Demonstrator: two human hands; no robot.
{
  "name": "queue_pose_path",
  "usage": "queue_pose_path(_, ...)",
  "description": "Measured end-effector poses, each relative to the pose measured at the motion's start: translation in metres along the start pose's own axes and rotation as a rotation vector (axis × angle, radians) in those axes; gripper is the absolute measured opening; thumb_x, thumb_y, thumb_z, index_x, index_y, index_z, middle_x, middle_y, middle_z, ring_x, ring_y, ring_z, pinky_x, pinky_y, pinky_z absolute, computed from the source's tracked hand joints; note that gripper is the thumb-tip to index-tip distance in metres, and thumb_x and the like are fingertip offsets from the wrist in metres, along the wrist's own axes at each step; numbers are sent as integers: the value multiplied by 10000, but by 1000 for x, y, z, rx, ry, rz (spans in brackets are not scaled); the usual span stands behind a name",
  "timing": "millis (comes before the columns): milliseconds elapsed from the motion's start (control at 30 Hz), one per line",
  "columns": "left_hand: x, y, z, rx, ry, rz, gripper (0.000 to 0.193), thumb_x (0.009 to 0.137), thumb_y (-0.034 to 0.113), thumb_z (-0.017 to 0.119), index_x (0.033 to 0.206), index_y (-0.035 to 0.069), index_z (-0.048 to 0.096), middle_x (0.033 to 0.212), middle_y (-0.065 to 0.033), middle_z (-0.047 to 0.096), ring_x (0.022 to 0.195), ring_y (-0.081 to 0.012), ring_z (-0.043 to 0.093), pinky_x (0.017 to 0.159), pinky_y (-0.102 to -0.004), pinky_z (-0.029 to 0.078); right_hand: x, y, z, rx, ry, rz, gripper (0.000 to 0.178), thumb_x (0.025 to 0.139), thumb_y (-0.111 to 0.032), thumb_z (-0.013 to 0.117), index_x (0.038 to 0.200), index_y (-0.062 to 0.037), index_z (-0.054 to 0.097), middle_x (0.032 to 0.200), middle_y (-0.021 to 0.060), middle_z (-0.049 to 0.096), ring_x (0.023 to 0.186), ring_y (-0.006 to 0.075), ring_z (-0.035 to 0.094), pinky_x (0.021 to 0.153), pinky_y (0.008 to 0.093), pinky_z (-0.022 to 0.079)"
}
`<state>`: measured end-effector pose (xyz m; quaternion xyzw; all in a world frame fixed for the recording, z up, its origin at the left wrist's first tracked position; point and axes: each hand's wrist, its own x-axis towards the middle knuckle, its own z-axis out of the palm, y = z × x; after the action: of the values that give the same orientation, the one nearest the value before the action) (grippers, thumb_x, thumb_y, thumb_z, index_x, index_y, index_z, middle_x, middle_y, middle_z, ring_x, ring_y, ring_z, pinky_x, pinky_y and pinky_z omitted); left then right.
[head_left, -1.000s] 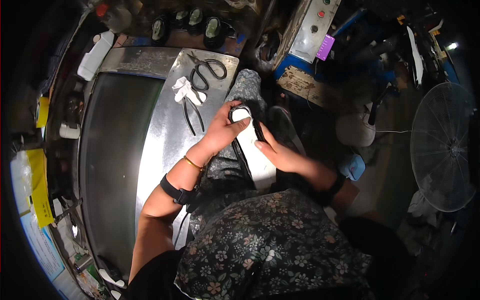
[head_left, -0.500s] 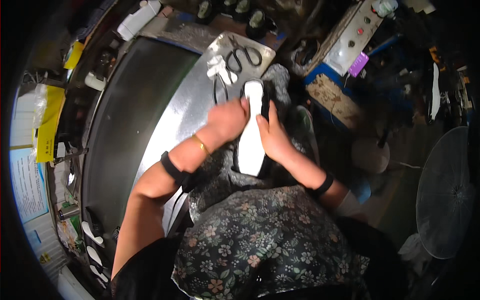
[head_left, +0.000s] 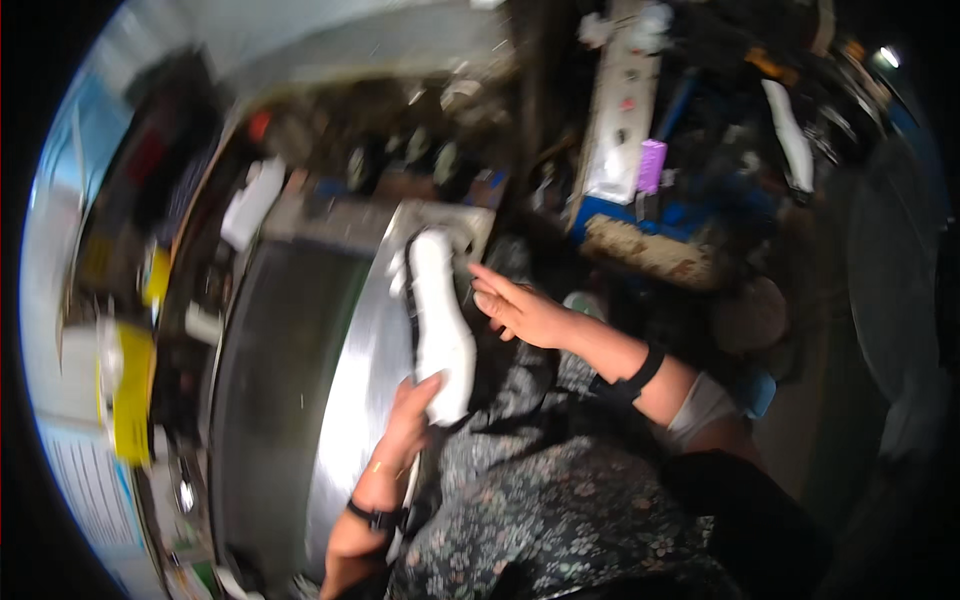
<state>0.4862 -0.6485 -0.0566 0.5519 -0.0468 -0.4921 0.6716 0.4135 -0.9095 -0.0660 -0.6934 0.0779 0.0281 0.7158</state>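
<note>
The person's left hand [head_left: 407, 420] grips a shoe [head_left: 443, 335] by its near end. The thumb lies over the edge of the white, foot-shaped face, which is turned up toward the camera, and the other fingers are hidden underneath, so how far they curl cannot be told. The hold is one-handed. A dark edge shows along the shoe's left side.

The shoe points away from the body, its far end overlapping the far part of the metal table [head_left: 350, 410] in the view; whether it touches the table there cannot be told. A scrap of white cloth [head_left: 397, 272] peeks out just beside the shoe's left edge.

The right hand [head_left: 525, 312] is open and holds nothing that shows. Its fingers reach out to the left, close together, with the tips near the shoe's right side and a small gap between. The thumb is blurred, so its exact position is unclear.

Both wrists wear black bands. Below the hands lies a dark flowered apron [head_left: 560, 510]; left of the table is a wide dark belt [head_left: 285, 360]. Beyond the right hand stands a pale button panel [head_left: 612, 160] with a purple card [head_left: 651, 166] against its side.
</note>
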Motion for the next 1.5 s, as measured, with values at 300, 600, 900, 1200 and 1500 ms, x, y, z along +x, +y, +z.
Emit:
queue_pose_path(300,-30,-57,-100,1781,483,149,1014,824,438,654,1467,-117,101,1485,-356,223,1371,-513,253,1080,-628,237,-147,-152,-331,-1789,1263,-227,449,747,-320,747,1117,-91,638,1146,139,608,1029,337,595,833,457,497)
queue_pose_path(600,-45,-52,-93,1456,462,387,839,772,354,751,1400,-51,368,1410,-363,342,1311,-501,349,1091,-492,333,-190,-129,-326,-1597,1406,48,677,665,-278,735,1319,-263,559,1293,172,537,1125,380,551,945,475,460)
queue_pose_path(900,0,17,43,-519,-390,-255,819,957,649,297,1290,-67,514,1284,-233,569,1142,-375,593,990,-464,471,-139,-58,-93,-771,528,-467,881,666,64,660,1470,-46,318,1476,139,387,1374,264,359,1120,383,281)
queue_pose_path(1200,-68,32,-11,-533,-274,-394,593,856,194,585,1378,-34,422,1225,-212,610,1014,-300,665,930,-411,531,-48,-54,19,-1363,-200,-1096,502,854,-278,636,1333,-359,513,1454,-70,445,1333,250,393,1139,413,233)
queue_pose_path(1500,95,183,-145,20,241,323,452,806,100,690,1220,29,525,1081,-100,649,1032,-209,620,856,-340,536,40,42,32,-958,29,-614,250,798,-166,687,1035,-87,678,1150,82,639,1136,271,553,905,391,447)
